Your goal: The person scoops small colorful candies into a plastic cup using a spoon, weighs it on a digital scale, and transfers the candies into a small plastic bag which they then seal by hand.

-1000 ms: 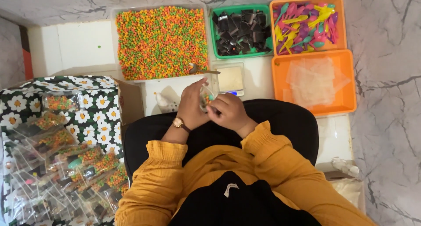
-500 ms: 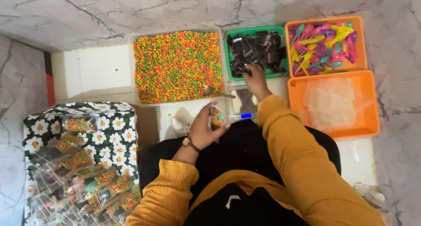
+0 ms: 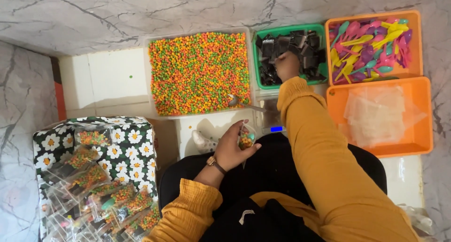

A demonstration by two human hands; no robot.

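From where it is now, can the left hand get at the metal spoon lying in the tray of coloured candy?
Probably yes. The left hand sits just below the metal spoon, with nothing between them. But it is holding a small clear bag of candy, so its grasp is taken up.

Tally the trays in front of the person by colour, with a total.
Clear tray of colourful beads: 1
Green tray of black pieces, where the right hand reaches: 1
Orange trays, one with spoons, one with clear bags: 2
Total: 4 trays

The left hand holds a small filled bag.
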